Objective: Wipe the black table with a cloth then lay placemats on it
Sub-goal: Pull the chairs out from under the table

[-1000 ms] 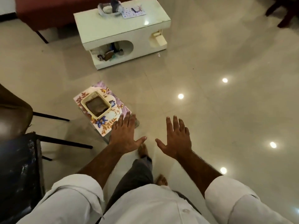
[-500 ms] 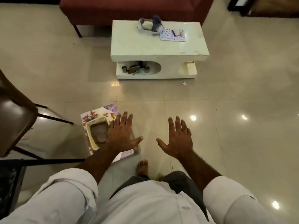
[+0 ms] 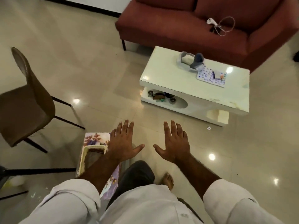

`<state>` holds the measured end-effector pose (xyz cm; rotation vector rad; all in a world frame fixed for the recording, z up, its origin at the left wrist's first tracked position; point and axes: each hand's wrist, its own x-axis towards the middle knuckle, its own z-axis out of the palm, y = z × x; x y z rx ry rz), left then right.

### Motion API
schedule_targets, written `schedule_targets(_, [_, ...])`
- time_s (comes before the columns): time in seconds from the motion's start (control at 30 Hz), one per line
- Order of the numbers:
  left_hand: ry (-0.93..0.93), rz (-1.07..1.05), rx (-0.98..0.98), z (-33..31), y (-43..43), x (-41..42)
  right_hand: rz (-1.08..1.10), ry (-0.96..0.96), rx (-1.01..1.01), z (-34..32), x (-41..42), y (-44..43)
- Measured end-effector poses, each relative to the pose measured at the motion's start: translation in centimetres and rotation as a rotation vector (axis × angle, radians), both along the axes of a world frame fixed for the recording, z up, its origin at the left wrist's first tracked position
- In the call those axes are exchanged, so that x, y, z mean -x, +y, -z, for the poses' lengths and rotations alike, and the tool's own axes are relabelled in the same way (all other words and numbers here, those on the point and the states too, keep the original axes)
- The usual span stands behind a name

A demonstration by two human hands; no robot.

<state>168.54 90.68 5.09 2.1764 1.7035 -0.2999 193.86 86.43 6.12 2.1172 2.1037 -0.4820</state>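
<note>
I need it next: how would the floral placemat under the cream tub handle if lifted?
The floral placemat looks thin and flat, so it is probably light and bendy. The cream tub sits on it, so pulling the mat out may tip or drag that.

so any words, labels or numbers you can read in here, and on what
No readable text anywhere.
The dotted mat on the white table: printed pattern only, no words.
The small items on that mat: too small and blurred to read.
The flowered mat below the left hand: flowers only.
</note>
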Motion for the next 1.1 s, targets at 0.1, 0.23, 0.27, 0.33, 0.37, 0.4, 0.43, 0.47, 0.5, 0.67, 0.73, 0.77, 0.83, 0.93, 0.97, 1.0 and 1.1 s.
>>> schedule_targets(0.1, [-0.005, -0.087, 0.006, 0.0, 2.8, -0.1, -0.088, 0.008, 0.012, -0.1, -0.1, 5.2])
schedule_targets(0.23, [-0.011, -0.225, 0.013, 1.0, 8.2, 0.9, -0.225, 0.018, 0.025, 0.3, 1.4, 13.8])
schedule_targets(0.27, [-0.02, -0.263, 0.005, 1.3, 9.9, 1.4, -0.271, 0.011, 0.015, 0.5, 2.2, 16.1])
schedule_targets(0.33, [-0.046, -0.352, -0.003, 1.9, 13.9, 3.2, -0.352, 0.01, 0.01, 1.0, 4.5, 21.8])
schedule_targets(0.37, [-0.044, -0.384, -0.004, 2.1, 15.9, 4.3, -0.39, -0.001, 0.008, 1.2, 5.9, 24.5])
schedule_targets(0.4, [-0.043, -0.421, 0.007, 2.0, 17.8, 5.4, -0.424, -0.013, 0.012, 1.2, 7.3, 27.1])
schedule_targets(0.43, [-0.046, -0.451, 0.023, 2.0, 19.1, 6.3, -0.451, -0.015, 0.014, 1.0, 8.4, 29.2])
schedule_targets(0.47, [-0.055, -0.486, 0.034, 1.8, 20.7, 7.4, -0.484, -0.017, 0.019, 0.7, 9.8, 31.5])
schedule_targets(0.5, [-0.061, -0.517, 0.033, 1.7, 22.1, 8.6, -0.513, -0.016, 0.019, 0.6, 11.2, 33.8])
schedule_targets(0.67, [-0.054, -0.638, 0.025, 0.3, 29.6, 15.9, -0.636, -0.029, 0.006, -1.0, 18.8, 44.4])
schedule_targets(0.73, [-0.049, -0.724, -0.019, -0.4, 31.9, 18.8, -0.679, -0.014, -0.017, -1.6, 22.0, 48.0])
schedule_targets(0.77, [-0.037, -0.756, -0.036, -0.7, 32.9, 19.9, -0.7, -0.007, -0.033, -1.9, 23.4, 49.5])
schedule_targets(0.83, [-0.025, -0.822, -0.038, -1.0, 35.2, 22.5, -0.761, -0.007, -0.046, -1.8, 26.6, 53.0])
schedule_targets(0.93, [-0.026, -0.905, -0.015, -0.7, 38.7, 25.9, -0.844, -0.002, -0.037, -1.4, 31.3, 58.3])
schedule_targets(0.97, [-0.025, -0.936, -0.008, -0.3, 39.9, 27.2, -0.872, 0.0, -0.034, -1.2, 33.1, 60.2])
schedule_targets(1.0, [-0.023, -0.966, 0.007, 0.0, 41.1, 28.4, -0.895, 0.0, -0.037, -0.8, 34.9, 62.0])
schedule_targets(1.1, [-0.044, -1.066, 0.023, 0.3, 44.2, 31.3, -0.991, 0.004, -0.043, -0.4, 40.1, 66.8])
